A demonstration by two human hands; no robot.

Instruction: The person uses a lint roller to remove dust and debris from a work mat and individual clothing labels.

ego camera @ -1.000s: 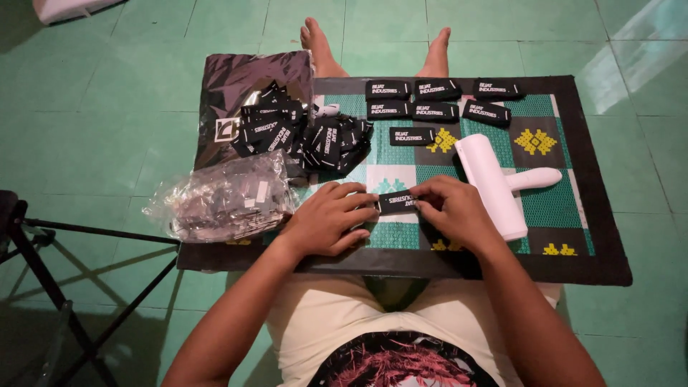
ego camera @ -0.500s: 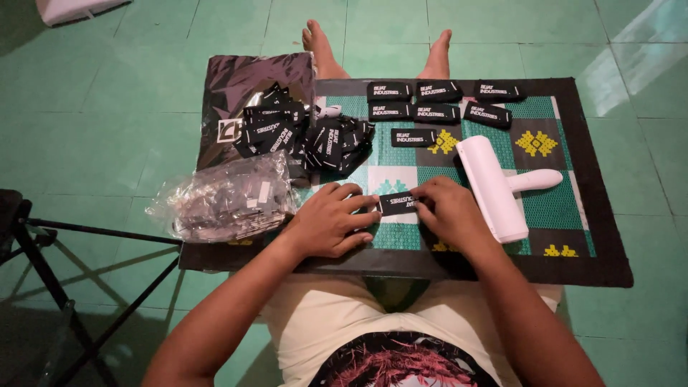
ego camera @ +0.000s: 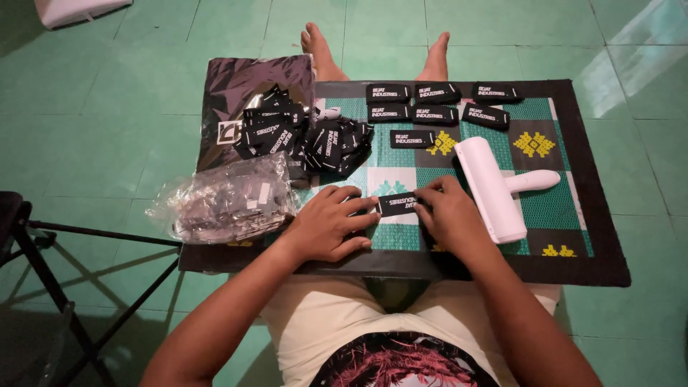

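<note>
both the left hand (ego camera: 326,223) and right hand (ego camera: 448,215) pinch the ends of one black label (ego camera: 396,204) flat on the patterned mat (ego camera: 588,236), fingers closed, seemingly to steady it, finished labels (ego camera: 430,104) rowed beyond.

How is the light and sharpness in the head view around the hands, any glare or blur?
Head view: dim greenish light; the left hand, right hand and the black rectangular fabric label between them are sharp; window glare brightens the green tiled floor at upper right; the clear crinkled plastic bag glints; edges bow slightly.
</note>
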